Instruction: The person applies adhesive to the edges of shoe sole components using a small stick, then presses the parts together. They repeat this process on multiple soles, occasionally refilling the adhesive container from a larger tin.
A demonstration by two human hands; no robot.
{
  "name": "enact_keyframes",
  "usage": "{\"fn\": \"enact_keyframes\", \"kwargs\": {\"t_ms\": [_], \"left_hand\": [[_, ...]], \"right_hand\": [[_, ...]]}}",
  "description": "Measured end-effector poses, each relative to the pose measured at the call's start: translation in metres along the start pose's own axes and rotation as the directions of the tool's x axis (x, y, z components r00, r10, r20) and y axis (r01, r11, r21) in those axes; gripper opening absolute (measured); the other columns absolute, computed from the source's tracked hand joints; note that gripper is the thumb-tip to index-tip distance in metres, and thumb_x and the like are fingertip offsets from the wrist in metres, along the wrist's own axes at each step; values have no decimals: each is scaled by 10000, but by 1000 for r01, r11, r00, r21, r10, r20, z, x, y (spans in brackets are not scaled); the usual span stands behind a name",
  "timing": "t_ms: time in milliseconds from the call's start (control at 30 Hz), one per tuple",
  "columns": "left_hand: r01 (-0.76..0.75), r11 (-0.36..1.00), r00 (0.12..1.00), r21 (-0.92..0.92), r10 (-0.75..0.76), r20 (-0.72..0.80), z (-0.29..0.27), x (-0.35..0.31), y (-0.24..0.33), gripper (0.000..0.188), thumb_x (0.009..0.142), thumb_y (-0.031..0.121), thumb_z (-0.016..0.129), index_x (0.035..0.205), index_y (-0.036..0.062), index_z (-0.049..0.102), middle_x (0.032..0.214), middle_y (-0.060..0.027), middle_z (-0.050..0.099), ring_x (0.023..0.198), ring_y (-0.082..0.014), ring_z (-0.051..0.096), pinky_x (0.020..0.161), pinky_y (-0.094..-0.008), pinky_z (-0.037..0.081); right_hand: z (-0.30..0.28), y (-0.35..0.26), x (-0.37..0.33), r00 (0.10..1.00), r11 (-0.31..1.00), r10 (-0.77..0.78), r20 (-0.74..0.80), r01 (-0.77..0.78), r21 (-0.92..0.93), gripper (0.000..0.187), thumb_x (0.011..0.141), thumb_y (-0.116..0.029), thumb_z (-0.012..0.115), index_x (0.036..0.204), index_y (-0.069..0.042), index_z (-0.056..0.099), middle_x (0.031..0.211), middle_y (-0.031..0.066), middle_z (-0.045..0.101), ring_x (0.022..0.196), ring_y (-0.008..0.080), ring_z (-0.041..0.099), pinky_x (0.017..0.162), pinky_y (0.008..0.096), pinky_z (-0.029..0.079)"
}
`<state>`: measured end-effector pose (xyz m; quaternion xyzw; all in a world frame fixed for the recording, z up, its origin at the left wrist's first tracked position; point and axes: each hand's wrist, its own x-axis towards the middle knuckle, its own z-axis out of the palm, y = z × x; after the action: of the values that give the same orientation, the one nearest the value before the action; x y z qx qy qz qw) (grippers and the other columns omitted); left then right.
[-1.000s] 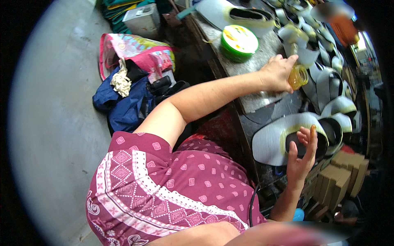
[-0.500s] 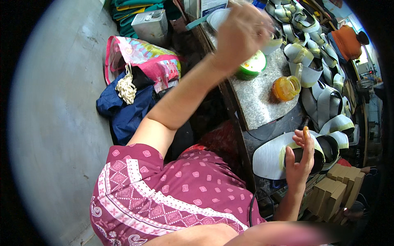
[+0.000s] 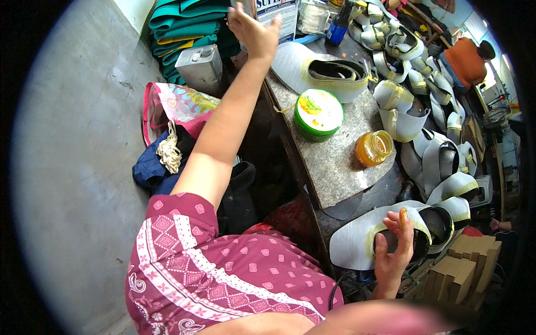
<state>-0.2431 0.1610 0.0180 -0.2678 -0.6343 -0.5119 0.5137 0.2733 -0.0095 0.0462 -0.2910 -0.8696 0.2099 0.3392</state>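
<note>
Left hand [image 3: 255, 34] hovers by a labelled tin [image 3: 286, 25], apparently

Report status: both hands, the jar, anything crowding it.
Left hand open, empty, near green cloth stack. Right hand open, orange smear on one fingertip, by a grey band. Jar uncapped on stone slab, green tub near it.

Item one: a clear, wide-mouthed jar [image 3: 367, 152], uncapped and holding amber matter; it stood upright on your mottled grey slab [image 3: 329, 187]. Item two: a pale grey shaped piece [image 3: 347, 241], rounded at its broad end, with a yellowish border about a dark opening; it lay on your table [image 3: 373, 187], your right hand [image 3: 392, 254] partly covering it, contact indeterminable. Item three: a similar pale piece [image 3: 287, 60], its dark opening likewise yellow-edged; you had it at the slab's far end, near your left hand [image 3: 255, 36].
</note>
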Motion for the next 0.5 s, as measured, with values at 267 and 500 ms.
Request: {"fn": "enact_keyframes", "kwargs": {"t_ms": [267,500], "left_hand": [[226,924,749,-308,37,662,56,38,-107,1091,548,317,953,1442,30,396,1395,-202,512,1330,-345,443,1131,-443,335],[490,586,811,-646,-35,584,91,27,-116,1024,600,9,886,1448,31,314,1308,-118,534,1183,-236,557,997,-371,483]], "right_hand": [[-12,1,-7,997,997,79,7,-79,-19,655,867,-11,664,1467,-39,402,1251,198,607,1025,294,647,915,403,503],[-15,-3,-5,999,999,46,-16,-47,-25,649,849,16,668,1450,-24,424,1253,196,616,1012,283,645,908,385,515]]}}
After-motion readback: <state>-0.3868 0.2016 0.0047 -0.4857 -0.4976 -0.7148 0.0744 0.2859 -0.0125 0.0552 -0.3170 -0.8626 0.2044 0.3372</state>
